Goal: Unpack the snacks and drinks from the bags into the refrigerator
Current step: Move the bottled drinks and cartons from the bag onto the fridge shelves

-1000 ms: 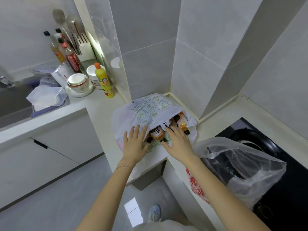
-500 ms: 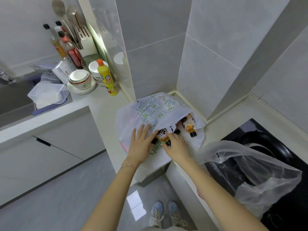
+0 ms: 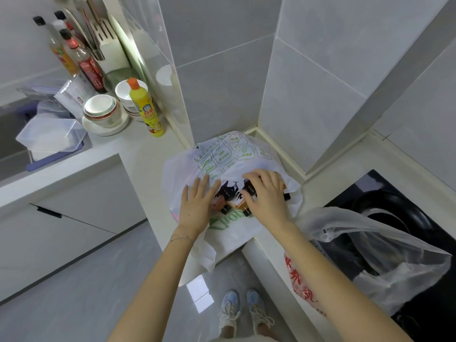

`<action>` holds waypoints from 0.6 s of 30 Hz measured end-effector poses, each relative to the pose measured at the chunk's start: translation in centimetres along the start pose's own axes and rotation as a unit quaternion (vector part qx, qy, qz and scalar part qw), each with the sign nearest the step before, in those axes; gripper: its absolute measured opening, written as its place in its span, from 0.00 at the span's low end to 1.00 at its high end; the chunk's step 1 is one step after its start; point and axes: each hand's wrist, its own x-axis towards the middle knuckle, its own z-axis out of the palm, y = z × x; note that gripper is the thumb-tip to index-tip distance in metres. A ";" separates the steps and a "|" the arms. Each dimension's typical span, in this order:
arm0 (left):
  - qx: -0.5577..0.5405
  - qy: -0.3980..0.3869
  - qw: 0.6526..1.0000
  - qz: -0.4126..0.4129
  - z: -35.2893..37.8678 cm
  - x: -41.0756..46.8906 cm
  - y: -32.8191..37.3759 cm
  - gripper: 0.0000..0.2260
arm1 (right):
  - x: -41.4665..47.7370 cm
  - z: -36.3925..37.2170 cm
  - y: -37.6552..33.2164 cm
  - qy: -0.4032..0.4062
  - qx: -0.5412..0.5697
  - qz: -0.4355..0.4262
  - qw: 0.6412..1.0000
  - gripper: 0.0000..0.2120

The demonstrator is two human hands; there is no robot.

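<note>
Nearest, a clear crumpled plastic bag (image 3: 385, 245) lay over the black stove (image 3: 370, 185) at the worktop's (image 3: 148, 154) right side. Further in, by the inner corner's front edge, the left hand (image 3: 196, 208) pressed flat, fingers straight, on a white plastic bag with green print (image 3: 237, 154). The right hand (image 3: 267, 197) curled round small dark-capped drink bottles (image 3: 228, 193) lying in that bag's mouth. Beyond, a yellow squeeze bottle with an orange cap (image 3: 145, 107) stood upright.

Dark-capped drink bottles (image 3: 230, 193) inside white, green-printed bag (image 3: 237, 154) on countertop (image 3: 148, 154)
</note>
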 end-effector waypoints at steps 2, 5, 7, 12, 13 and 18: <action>-0.006 0.009 1.000 -0.010 0.0 0.0 -0.4 0.38 | 1.4 0.2 0.6 -0.046 -0.027 -0.021 0.998 0.24; -0.005 0.017 1.000 -0.020 0.0 0.4 -1.0 0.38 | 3.7 1.1 1.1 -0.105 -0.025 -0.026 0.994 0.23; -0.013 0.012 0.999 -0.031 0.0 0.7 -1.6 0.37 | 5.0 1.6 1.0 -0.125 -0.006 -0.025 0.992 0.18; -0.056 -0.011 0.997 -0.053 -0.3 1.2 -2.0 0.25 | 7.2 2.4 1.5 -0.109 0.005 -0.020 0.994 0.07; -0.068 -0.008 0.996 -0.049 -0.2 1.3 -2.1 0.23 | 7.5 2.5 1.5 -0.110 0.005 -0.021 0.994 0.05; -0.117 0.082 0.989 0.023 0.3 2.4 -2.0 0.20 | 9.5 2.6 1.8 -0.110 0.014 -0.026 0.994 0.04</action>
